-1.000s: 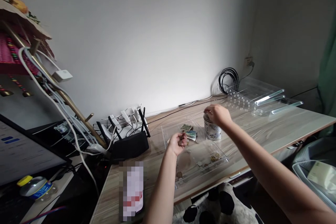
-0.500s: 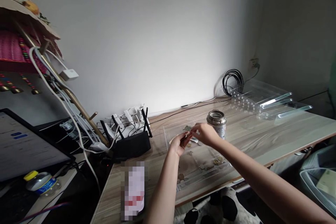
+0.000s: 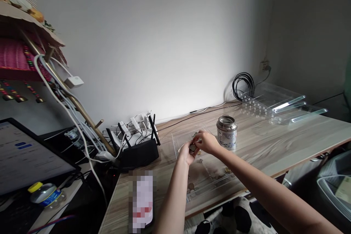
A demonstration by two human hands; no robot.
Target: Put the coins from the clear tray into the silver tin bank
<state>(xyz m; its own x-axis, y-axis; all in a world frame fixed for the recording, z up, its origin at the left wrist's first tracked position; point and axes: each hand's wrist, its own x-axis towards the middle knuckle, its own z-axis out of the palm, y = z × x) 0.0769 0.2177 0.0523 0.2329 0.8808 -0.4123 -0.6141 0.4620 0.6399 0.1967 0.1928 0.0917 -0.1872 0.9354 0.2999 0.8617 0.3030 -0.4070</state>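
Note:
My left hand (image 3: pixel 185 154) is cupped palm-up over a clear acrylic tray (image 3: pixel 218 184) on the wooden desk and holds a small pile of coins (image 3: pixel 192 147). My right hand (image 3: pixel 206 142) meets it from the right, its fingertips pinched at those coins. A metal coin-bank tin (image 3: pixel 226 132) with a slotted lid stands just right of both hands. Several loose coins (image 3: pixel 227 170) lie in the tray. Banknotes at the tray's far end are mostly hidden behind my hands.
A black router (image 3: pixel 138 152) and white power strips (image 3: pixel 133 126) sit at the left of the desk. A phone (image 3: pixel 142 203) lies near the front edge. Clear acrylic panels (image 3: pixel 276 104) and a coiled black cable (image 3: pixel 242 84) are at the back right. A laptop (image 3: pixel 24 157) is far left.
My right hand left the top of the tin and came left to my left hand, where its fingers now pinch at the coins. The left hand stayed nearly in place.

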